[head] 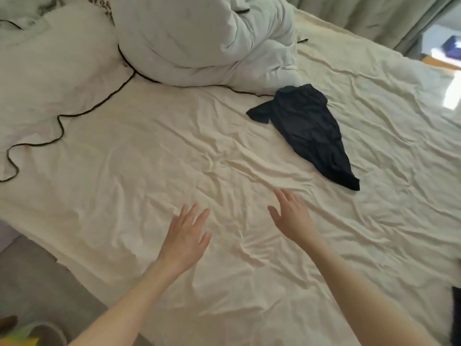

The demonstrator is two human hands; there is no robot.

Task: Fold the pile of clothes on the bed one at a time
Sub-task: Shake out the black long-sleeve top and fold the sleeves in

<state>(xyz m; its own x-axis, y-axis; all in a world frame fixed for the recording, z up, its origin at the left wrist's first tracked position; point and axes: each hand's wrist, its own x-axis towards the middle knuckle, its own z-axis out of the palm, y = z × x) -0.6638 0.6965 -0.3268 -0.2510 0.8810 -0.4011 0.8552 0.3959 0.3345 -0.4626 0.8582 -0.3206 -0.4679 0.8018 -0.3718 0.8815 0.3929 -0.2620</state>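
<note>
Both hands hover flat over the bed, reaching for a dark shirt.

The left hand (pixel 185 236) and right hand (pixel 291 216) are spread, fingers straight, holding nothing, low over the wrinkled cream sheet (pixel 149 171); whether they touch it I cannot tell. The dark shirt (pixel 306 128) lies crumpled ahead and to the right, well apart from both hands, just beside the bunched white duvet (pixel 199 41). To do this step well, I would judge it best to take the shirt by its shoulders, draw it onto the bare sheet in front, and smooth it flat before folding. A sliver of dark cloth (pixel 456 310) shows at the right edge; what it is I cannot tell. No basket or box is in view.
</note>
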